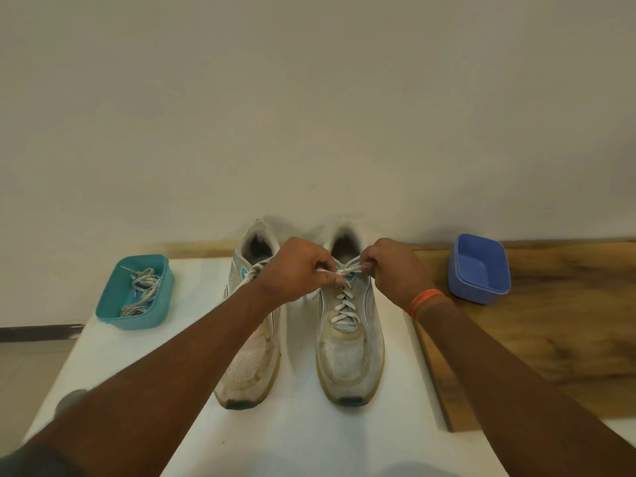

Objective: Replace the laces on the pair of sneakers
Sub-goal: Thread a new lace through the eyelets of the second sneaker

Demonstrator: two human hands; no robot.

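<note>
Teal tub (106,306), far left on the white table (137,366): holds a loose tangle of grey-white laces (141,293), judged to be the old pair. Soft, limp cord; would lift as a clump, best taken by an end.

Left shoe (253,325): stands beside the right one, toe toward the camera. A lace knot shows near its collar, so it looks laced, but the left forearm covers most of the eyelet row. Cannot confirm the lacing below the knot.

Left hand (296,270): fingers curled, pinching one end of the white lace (344,301) over the right shoe's tongue.

Right shoe (351,335): centre of the table, white lace crossed through the eyelets from toe to collar. Judgement: light shoe with mesh upper that gives under pressure, and a firmer sole; steadied best by the sole or heel. The lace is thin, flexible and somewhat slick; grip close to the knot, near the tips, so tension holds.

Right hand (392,270): fingers curled round the other lace end, pulling it away from the left. Orange band on that wrist.

Blue tub (480,266), right, on the wooden board: nothing visible inside.

Hard to read: the knot itself, hidden between the knuckles; whether a bow is formed, cannot tell.
</note>
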